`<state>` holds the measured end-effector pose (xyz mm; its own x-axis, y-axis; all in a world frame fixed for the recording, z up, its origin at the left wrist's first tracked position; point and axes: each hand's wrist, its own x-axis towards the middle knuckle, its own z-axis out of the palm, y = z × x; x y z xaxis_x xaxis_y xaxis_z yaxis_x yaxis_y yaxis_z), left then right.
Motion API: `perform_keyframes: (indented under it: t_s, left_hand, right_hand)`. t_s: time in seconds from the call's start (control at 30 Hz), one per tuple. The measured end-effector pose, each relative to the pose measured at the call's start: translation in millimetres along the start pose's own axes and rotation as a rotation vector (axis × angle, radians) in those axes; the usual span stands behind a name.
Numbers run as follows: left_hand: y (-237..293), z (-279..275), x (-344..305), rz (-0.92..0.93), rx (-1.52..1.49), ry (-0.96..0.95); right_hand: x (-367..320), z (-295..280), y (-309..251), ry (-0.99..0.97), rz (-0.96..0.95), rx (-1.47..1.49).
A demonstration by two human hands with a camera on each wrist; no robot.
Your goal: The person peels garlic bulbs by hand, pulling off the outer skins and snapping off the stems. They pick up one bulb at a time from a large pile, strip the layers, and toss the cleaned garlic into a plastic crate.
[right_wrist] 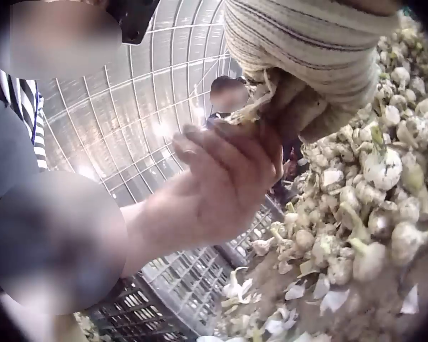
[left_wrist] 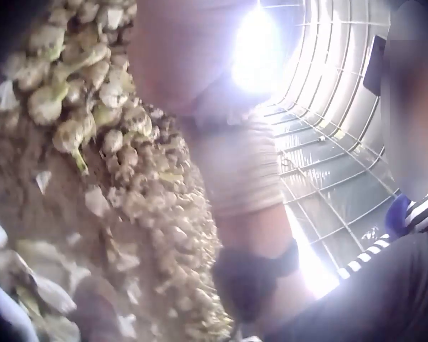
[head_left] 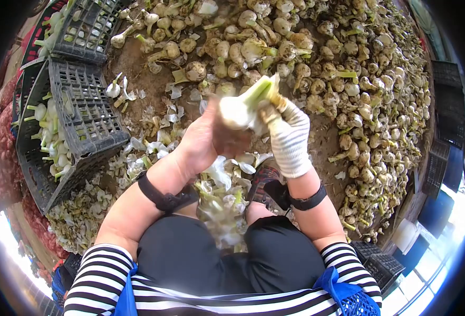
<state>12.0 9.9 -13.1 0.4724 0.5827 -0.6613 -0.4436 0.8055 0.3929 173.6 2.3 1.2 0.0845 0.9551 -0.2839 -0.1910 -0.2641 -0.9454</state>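
Observation:
A white garlic bulb (head_left: 235, 112) with a thick green stem (head_left: 259, 89) is held up in front of the knees. My right hand (head_left: 289, 138), in a striped knit glove with dirty fingertips, grips it at the stem end. From the other side my bare left hand (head_left: 196, 141) holds the bulb, thumb along its left and fingers partly hidden and blurred beneath. Seen from the right wrist, the left hand's (right_wrist: 225, 174) fingers curl close to the gloved hand (right_wrist: 307, 57), with a ragged strip of peel (right_wrist: 253, 107) between them.
A large heap of soil-stained garlic (head_left: 374, 116) spreads ahead and right. Black plastic crates (head_left: 87, 105) stand at left, one holding cleaned white garlic (head_left: 53, 137). Loose peels (head_left: 219, 197) lie between the feet. Another person (right_wrist: 230, 100) shows in the right wrist view's background.

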Motion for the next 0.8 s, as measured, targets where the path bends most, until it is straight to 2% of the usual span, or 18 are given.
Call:
perform_keyframes:
  t_s: [0.03, 0.07, 0.13, 0.17, 0.2, 0.27, 0.3, 0.37, 0.4, 0.47, 0.53, 0.57, 0.6, 0.63, 0.67, 0.73, 0.8]
  left_hand:
    - [-1.4, -1.3, 3.7, 0.090, 0.002, 0.022]
    - [-4.0, 0.6, 3.2, 0.089, 0.002, 0.023]
    - [-9.9, 3.9, -0.5, 0.614, 0.633, 0.138]
    - [-6.4, 1.6, -0.9, 0.517, 0.473, 0.129]
    - [-2.7, -5.9, -1.5, 0.447, 0.356, 0.019]
    - [8.3, -5.9, -7.6, 0.343, 0.327, -0.094]
    - [10.3, -7.6, -7.2, 0.344, 0.328, -0.097]
    - [12.1, -10.7, -6.0, 0.937, 1.305, 0.096]
    - [11.3, -10.4, -7.1, 0.932, 1.307, 0.092]
    - [11.4, -8.1, -9.1, 0.843, 1.079, 0.102]
    - [7.4, -14.3, -10.9, 0.880, 1.051, 0.030]
    - [5.8, -16.0, -11.8, 0.734, 0.650, -0.040]
    - [6.6, -17.0, -12.2, 0.573, 0.256, -0.097]
    - [11.1, -13.7, -14.6, 0.559, 0.136, -0.158]
    - [10.6, -12.7, -12.9, 0.568, 0.041, -0.089]
    - [13.4, -24.1, -9.6, 0.488, -0.054, -0.128]
    - [13.3, -17.8, -12.8, 0.507, 0.051, -0.072]
  right_hand:
    - [3.7, 3.2, 0.7, 0.101, -0.006, -0.013]
    - [3.0, 2.4, 1.6, 0.101, -0.004, -0.013]
    - [-1.6, 0.5, 4.3, -0.021, -0.241, -0.443]
    - [-7.6, 2.5, -2.4, -0.086, 0.037, -0.149]
    - [-7.7, -1.3, -3.4, -0.084, 0.037, -0.147]
    - [-6.1, -13.0, -7.6, -0.188, 0.302, 0.372]
    - [-5.6, -12.3, -9.1, -0.164, 0.307, 0.361]
    - [-6.9, -8.8, -6.9, -0.193, 0.251, 0.266]
    - [-8.9, -7.2, -4.5, -0.220, 0.199, 0.172]
    - [6.5, -11.2, 13.3, -0.182, 0.160, 0.067]
    - [31.3, -27.1, 43.2, 0.060, -0.208, -0.887]
    - [35.0, -34.1, 46.8, 0.074, -0.212, -0.883]
    - [38.7, -41.0, 49.0, 0.013, -0.123, -1.152]
    - [39.6, -46.5, 53.8, -0.059, -0.024, -1.415]
    - [31.4, -51.6, 62.4, 0.006, -0.222, -1.516]
    - [26.4, -45.5, 47.5, 0.248, -0.545, -1.537]
    - [17.7, -27.4, 16.6, 0.148, -0.313, -0.641]
